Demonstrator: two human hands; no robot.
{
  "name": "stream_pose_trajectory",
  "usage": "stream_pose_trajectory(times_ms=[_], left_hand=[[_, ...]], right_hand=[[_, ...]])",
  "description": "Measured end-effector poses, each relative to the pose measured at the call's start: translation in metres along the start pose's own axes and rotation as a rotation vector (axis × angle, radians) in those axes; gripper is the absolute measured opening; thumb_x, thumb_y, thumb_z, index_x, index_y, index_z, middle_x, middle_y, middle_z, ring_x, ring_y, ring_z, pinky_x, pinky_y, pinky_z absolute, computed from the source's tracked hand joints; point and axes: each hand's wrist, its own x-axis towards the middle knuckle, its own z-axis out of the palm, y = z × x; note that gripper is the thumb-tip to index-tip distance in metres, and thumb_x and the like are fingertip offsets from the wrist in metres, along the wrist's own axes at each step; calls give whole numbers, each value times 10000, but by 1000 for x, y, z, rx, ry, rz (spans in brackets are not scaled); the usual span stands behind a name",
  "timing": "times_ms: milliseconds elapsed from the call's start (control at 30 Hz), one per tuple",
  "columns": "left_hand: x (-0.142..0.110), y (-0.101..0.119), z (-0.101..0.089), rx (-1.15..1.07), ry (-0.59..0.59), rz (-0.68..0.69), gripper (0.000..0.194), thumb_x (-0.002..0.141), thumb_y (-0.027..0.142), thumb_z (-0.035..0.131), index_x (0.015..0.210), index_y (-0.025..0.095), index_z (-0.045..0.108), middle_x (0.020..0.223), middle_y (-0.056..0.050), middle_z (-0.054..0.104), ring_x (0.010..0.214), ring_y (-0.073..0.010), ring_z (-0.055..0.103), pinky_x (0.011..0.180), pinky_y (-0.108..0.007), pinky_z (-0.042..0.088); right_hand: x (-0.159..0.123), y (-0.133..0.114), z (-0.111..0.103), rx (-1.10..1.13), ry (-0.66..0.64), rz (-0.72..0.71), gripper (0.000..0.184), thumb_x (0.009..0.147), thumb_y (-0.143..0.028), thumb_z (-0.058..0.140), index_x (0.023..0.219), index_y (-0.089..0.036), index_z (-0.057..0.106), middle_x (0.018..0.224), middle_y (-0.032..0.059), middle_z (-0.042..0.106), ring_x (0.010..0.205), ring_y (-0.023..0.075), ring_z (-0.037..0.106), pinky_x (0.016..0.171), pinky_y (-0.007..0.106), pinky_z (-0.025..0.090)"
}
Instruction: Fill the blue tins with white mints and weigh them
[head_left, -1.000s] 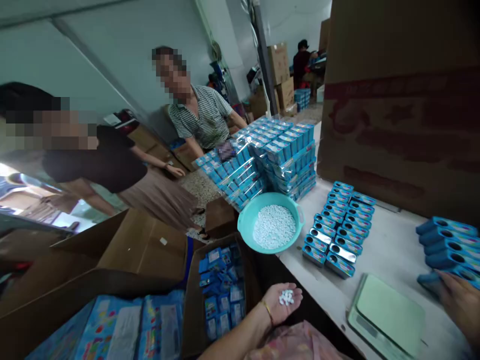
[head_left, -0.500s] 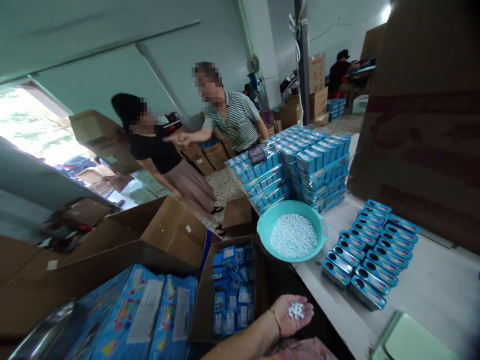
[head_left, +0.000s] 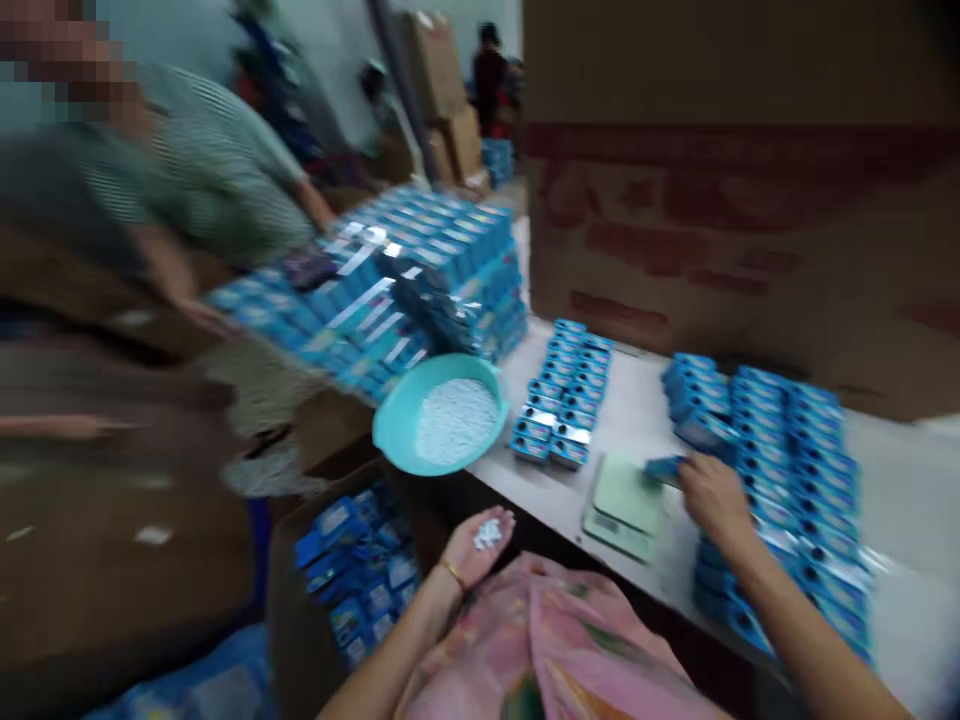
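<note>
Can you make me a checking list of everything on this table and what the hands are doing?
Surface: pale table, partly covered.
Job's things: small white pellets in the cupped left hand; blue tin at the right hand, beside the green scale; teal bowl of pellets; rows of blue tins.
Clutter: wrapped stacks of blue boxes; open carton of blue packets below the table.
Hands: left palm up and open; right grips the tin.
Cables: nothing seen.
Surroundings: big cardboard box behind the table; other people at left and far back; picture blurred.

One teal basin (head_left: 397, 430), one scale (head_left: 626, 495)
</note>
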Motion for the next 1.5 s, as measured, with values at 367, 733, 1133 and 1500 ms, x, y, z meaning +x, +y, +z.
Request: stream_pose_trajectory(times_ms=[367, 733, 1133, 1500], left_hand=[[16, -18, 36, 222, -97, -121, 200, 797, 90, 390, 823, 58, 586, 819, -146, 651, 828, -205, 618, 702, -308, 522], [9, -40, 48, 257, -175, -361, 271, 850, 169, 329, 707, 96, 548, 544, -26, 585, 489, -90, 574, 524, -197, 491], [5, -47, 47, 392, -138, -361, 213, 829, 137, 368, 712, 102, 543, 595, -33, 608, 545, -108, 599, 585, -232, 506], [15, -58, 61, 432, -190, -427, 230, 831, 165, 375, 700, 93, 549, 589, -47, 578, 509, -94, 561, 479, -193, 475]], right_hand=[[-37, -60, 6, 112, -246, 29, 189, 841, -197, 397, 888, -138, 571, 907, 91, 544, 809, 189, 450, 696, 311, 344], [-47, -172, 23, 395, -425, -418, 223, 815, -232, 452, 989, -99, 492, 945, 91, 517, 881, 180, 441, 718, 296, 416], [-56, -156, 18, 484, -438, -362, 262, 756, -330, 540, 898, -110, 535, 929, 90, 517, 841, 177, 450, 717, 280, 438], [-69, -121, 14, 713, -28, -171, 223, 840, -241, 415, 1010, -195, 552, 1001, 50, 580, 924, 130, 502, 791, 265, 431]])
